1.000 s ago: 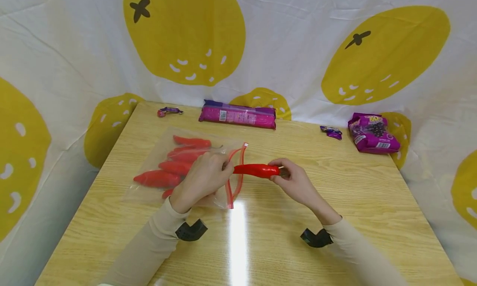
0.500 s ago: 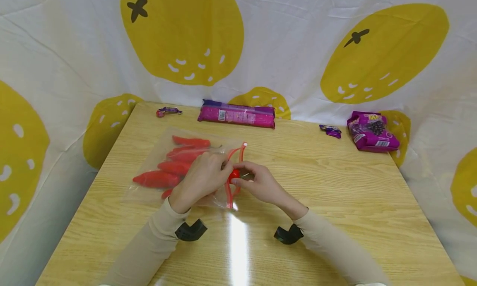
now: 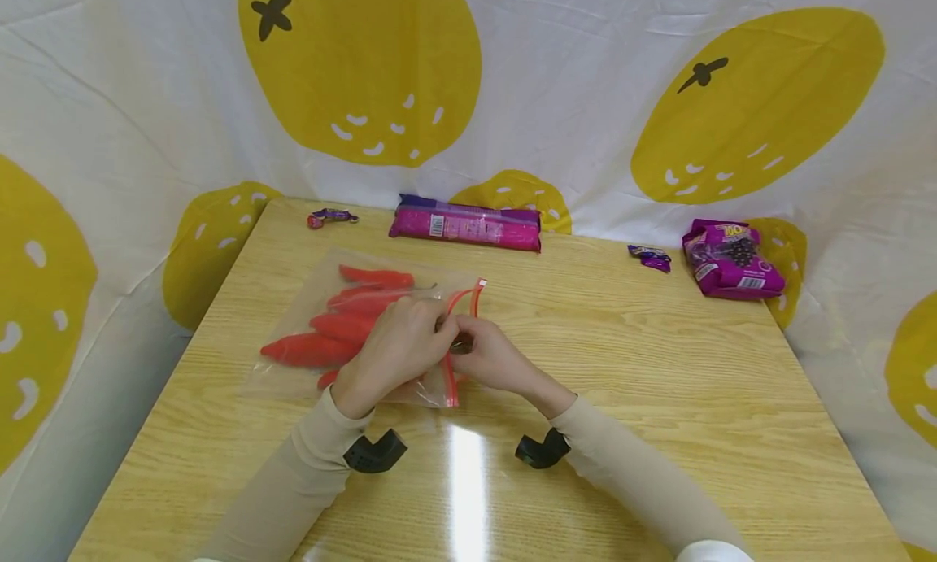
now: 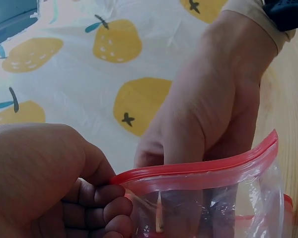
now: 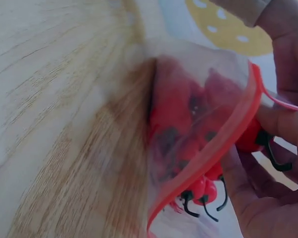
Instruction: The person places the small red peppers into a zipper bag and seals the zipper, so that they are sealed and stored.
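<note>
A clear zip bag point(image 3: 293, 306) with a red zip strip lies on the table, holding several red chili peppers point(image 3: 307, 350). My left hand point(image 3: 401, 342) pinches the rim of the bag's mouth between thumb and curled fingers, as the left wrist view shows at the red strip point(image 4: 188, 171). Reaching into that mouth is my right hand point(image 3: 501, 359), its fingers seen through the clear plastic in the left wrist view. It grips a red chili pepper point(image 5: 249, 139) near its dark green stem in the right wrist view. The pepper's tip is hidden by the bag and left hand.
At the table's back edge lies a long purple packet point(image 3: 468, 224). Small wrapped candies point(image 3: 333, 216) sit at the back left, others point(image 3: 649, 258) at the back right beside a purple bag point(image 3: 732, 261). A fruit-print cloth hangs behind.
My right hand has moved left with the chili pepper, pushing it from outside the bag into its mouth. The left hand has kept its place at the rim.
</note>
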`<state>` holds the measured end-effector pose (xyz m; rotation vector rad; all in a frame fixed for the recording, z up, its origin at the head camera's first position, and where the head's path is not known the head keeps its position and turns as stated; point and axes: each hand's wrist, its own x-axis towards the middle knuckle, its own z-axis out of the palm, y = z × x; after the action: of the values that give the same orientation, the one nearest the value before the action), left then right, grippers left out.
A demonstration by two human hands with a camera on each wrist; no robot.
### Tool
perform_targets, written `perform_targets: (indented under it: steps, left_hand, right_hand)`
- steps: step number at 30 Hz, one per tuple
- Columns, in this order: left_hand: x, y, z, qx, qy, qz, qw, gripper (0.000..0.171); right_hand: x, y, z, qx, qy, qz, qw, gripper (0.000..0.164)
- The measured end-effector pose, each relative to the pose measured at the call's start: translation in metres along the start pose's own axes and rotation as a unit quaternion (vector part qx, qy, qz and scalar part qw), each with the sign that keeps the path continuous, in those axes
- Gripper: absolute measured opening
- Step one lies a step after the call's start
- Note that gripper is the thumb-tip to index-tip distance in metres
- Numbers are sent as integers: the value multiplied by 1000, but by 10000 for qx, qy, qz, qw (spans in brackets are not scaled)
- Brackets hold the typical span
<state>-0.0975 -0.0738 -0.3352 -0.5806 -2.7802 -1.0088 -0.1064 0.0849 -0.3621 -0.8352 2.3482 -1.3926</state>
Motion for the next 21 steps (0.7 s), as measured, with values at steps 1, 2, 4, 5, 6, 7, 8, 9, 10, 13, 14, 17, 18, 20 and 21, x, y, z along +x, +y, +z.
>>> perform_targets:
  steps: [1, 2, 4, 5, 6, 7, 8, 9, 10, 13, 14, 17, 18, 20, 21]
  left_hand:
    - [0, 0, 0, -3, 11, 3, 10000, 32]
    - [0, 0, 0, -7, 20, 9, 10000, 32]
    - [0, 0, 0, -15, 33, 7, 10000, 32]
    - [0, 0, 0, -11, 43, 7, 10000, 32]
    - [0, 0, 0, -13, 46, 4, 10000, 32]
    - [0, 0, 0, -8, 51, 5, 10000, 32]
    - [0, 0, 0, -2, 58, 4, 10000, 31]
    - [1, 1, 0, 1, 65, 7, 10000, 31]
    - [1, 1, 0, 4, 74, 15, 10000, 30]
    - [2, 1, 1, 21, 81, 41, 10000, 30]
    - [2, 2, 1, 14, 82, 50, 10000, 30]
    - [2, 2, 1, 2, 105, 100, 9999, 30]
    - [2, 1, 2, -5, 123, 120, 9999, 31]
    - [2, 1, 2, -13, 158, 167, 9997, 31]
    - [2, 1, 2, -2, 178, 188, 9997, 31]
  right_hand:
    - [3, 4, 1, -26, -6, -33, 10000, 24]
    - [5, 9, 3, -39, -19, -53, 10000, 24]
    - [10, 15, 6, -154, -34, -125, 9998, 21]
    - [12, 17, 8, -205, -50, -187, 9996, 18]
    - [14, 18, 9, -244, -50, -263, 9993, 17]
    - [16, 20, 11, -258, -66, -352, 9990, 16]
    - [17, 21, 13, -264, -87, -430, 9987, 15]
    - [19, 23, 14, -277, -96, -518, 9982, 14]
    - [20, 24, 16, -227, -110, -599, 9979, 15]
    - [23, 29, 20, -150, -80, -876, 9960, 20]
    - [24, 30, 21, -122, -57, -975, 9951, 22]
    - [25, 33, 24, -70, 58, -1285, 9917, 28]
    - [25, 34, 24, -72, 100, -1368, 9905, 30]
    - [25, 36, 26, 84, 142, -1416, 9898, 33]
    - [24, 36, 27, 117, 165, -1408, 9898, 34]
